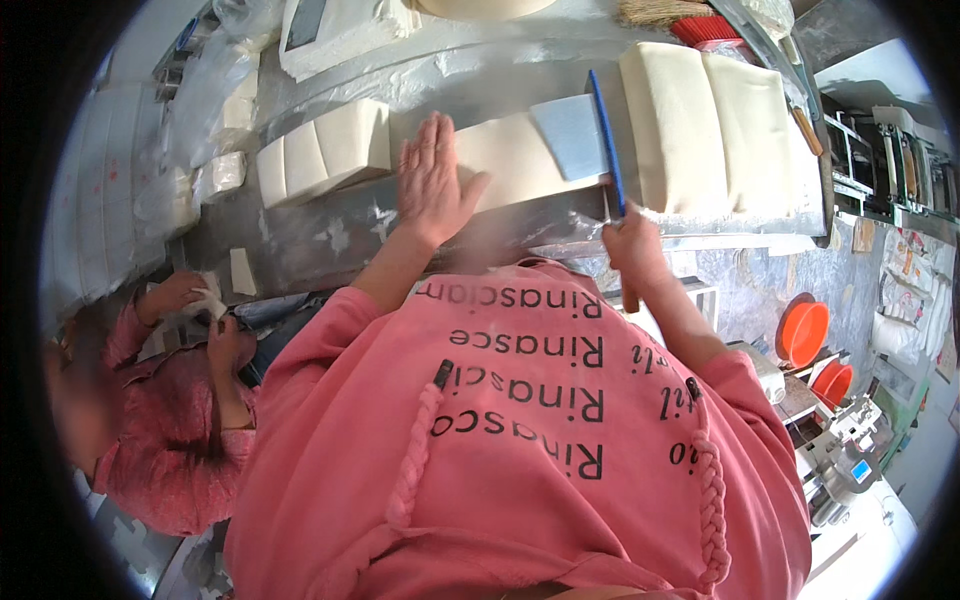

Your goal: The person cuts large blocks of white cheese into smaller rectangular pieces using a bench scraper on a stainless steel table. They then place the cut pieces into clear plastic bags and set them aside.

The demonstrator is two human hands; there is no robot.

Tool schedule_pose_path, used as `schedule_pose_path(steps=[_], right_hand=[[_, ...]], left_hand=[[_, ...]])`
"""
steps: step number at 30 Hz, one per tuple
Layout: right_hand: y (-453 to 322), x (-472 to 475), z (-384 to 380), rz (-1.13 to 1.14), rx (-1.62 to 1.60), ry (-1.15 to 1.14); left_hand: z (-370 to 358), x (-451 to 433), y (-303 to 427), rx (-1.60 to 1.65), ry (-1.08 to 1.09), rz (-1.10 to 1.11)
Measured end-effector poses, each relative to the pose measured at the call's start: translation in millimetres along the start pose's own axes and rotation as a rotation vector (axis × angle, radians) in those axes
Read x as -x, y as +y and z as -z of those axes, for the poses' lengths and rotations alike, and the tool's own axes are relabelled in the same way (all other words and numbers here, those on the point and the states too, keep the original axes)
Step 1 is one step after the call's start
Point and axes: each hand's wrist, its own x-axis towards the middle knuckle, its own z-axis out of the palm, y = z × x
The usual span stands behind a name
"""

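Note:
My left hand (435, 176) lies flat with fingers extended at the left end of a long slab of cream dough (510, 157). A wide blade (571, 139), which looks pale blue, is at the slab's right part; along its far side runs a blue edge strip (609, 142). My right hand (636, 244) is closed around the wooden handle (630, 295) of this tool. Left of my left hand sits a row of thick cut dough blocks (322, 150). To the right of the blade lie large folded dough slabs (675, 127).
A co-worker (180, 420) sits at the left, handling a pale piece near the table edge (285, 281). Plastic-wrapped blocks (223, 176) line the left side. A red brush (705, 30) and straw broom (660, 11) lie at the back right. Orange basins (804, 330) stand right.

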Motion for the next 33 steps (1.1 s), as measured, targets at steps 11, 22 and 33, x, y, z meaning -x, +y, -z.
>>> schedule_pose_path(steps=[11, 22, 33], right_hand=[[8.3, -1.6, 9.1, 0.051, -0.059, -0.148], [14.4, -2.6, -2.3, 0.031, -0.021, -0.057], [2.7, 1.2, -3.1, -0.125, -0.056, -0.087]], left_hand=[[20.2, -47.6, 69.1, 0.046, -0.043, -0.23], [22.9, -78.7, 98.5, -0.072, -0.383, -0.271], [8.8, -85.1, 94.2, 0.118, -0.31, -0.298]])
